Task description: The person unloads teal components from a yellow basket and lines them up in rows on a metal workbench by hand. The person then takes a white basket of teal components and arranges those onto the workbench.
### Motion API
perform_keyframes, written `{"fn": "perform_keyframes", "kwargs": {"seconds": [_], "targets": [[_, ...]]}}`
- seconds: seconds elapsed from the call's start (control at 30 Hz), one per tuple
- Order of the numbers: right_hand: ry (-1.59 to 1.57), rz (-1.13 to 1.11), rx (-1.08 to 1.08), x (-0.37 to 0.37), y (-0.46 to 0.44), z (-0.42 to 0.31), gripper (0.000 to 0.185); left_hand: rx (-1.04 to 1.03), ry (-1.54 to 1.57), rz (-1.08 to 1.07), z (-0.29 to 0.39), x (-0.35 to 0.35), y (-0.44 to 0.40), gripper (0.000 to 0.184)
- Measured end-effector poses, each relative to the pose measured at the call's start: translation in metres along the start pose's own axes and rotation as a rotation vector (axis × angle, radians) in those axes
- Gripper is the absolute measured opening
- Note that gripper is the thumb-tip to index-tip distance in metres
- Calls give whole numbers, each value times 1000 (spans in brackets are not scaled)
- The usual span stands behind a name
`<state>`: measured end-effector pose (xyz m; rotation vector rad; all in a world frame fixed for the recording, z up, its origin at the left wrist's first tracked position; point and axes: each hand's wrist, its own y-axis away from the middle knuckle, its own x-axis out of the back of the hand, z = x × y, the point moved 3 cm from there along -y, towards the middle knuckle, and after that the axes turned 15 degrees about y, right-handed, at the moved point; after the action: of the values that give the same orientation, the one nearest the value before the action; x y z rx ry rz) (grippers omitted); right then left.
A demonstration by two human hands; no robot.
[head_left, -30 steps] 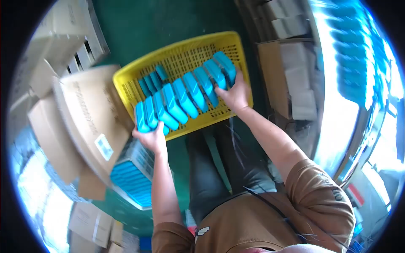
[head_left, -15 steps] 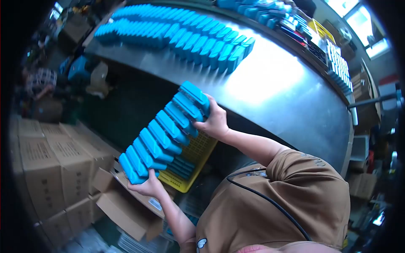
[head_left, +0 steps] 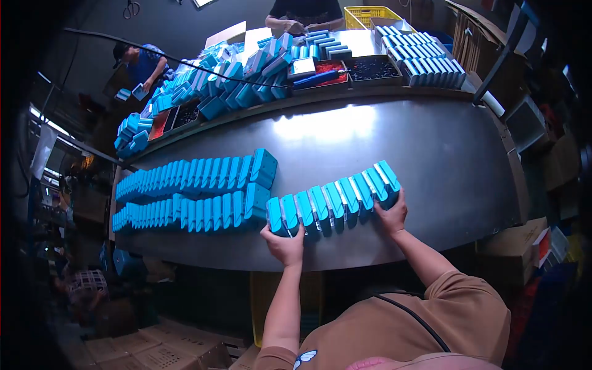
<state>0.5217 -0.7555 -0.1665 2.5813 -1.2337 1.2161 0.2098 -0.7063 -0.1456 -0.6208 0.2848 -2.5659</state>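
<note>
A row of several turquoise plastic cases [head_left: 333,202] is squeezed end to end between my two hands, at or just above the metal tabletop [head_left: 444,160]. My left hand [head_left: 285,246] is closed around the left end, its thumb on the near side. At the right end, my right hand [head_left: 393,213] presses against the last case. Whether the row rests on the metal cannot be told. Left of it stand two long rows of like cases, a back row [head_left: 191,174] and a front row [head_left: 179,211], set upright and leaning slightly.
Beyond a raised ledge lie heaped turquoise cases [head_left: 228,80], a tray of small black parts [head_left: 373,69] and stacked cases [head_left: 425,58]. Two other people work there. Below the near table edge are a yellow crate [head_left: 259,308] and cardboard boxes [head_left: 166,354].
Both hands have carried the row of cases from above the yellow crate and boxes over to the tabletop, turning it nearly level. My view has swung toward the table.
</note>
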Motion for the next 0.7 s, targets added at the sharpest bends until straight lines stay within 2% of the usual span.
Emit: {"fn": "perform_keyframes", "kwargs": {"seconds": [0.07,0.1,0.17,0.2,0.27,0.3,0.33,0.4,0.43,0.5,0.53,0.57,0.63,0.7], "targets": [[-51,127,7,-24,-19,60,79,-140,82,-80,-13,-72,-10,81],[1,102,-25,-25,-85,65,82,-101,22,-196,27,-141,-51,83],[47,173,36,-28,-109,69,87,-37,-7,-315,33,-179,-79,86],[38,115,27,-40,-114,71,94,-76,-1,-293,29,-188,-92,84],[-8,118,146,-59,-126,64,100,-90,9,-298,22,-197,-116,87],[-118,-23,94,-76,-129,73,111,-46,-32,-307,19,-196,-125,90],[-89,-95,94,-77,-136,69,115,-60,-107,-335,11,-196,-134,94],[-28,-243,97,-59,-144,49,123,-234,-154,-381,-3,-183,-142,99],[173,-212,155,-53,-145,50,130,-162,-100,-400,0,-173,-138,100],[48,-69,251,-18,-157,31,126,-22,15,-427,24,-141,-122,101],[-15,8,302,6,-168,16,124,-15,34,-443,35,-123,-108,99],[-154,-43,311,25,-183,-10,112,-34,34,-453,30,-106,-92,96],[-285,-650,310,29,-221,-54,96,23,35,-486,18,-71,-51,94],[-317,-1040,494,10,-250,-89,45,159,19,-505,4,-39,-12,91]]}}
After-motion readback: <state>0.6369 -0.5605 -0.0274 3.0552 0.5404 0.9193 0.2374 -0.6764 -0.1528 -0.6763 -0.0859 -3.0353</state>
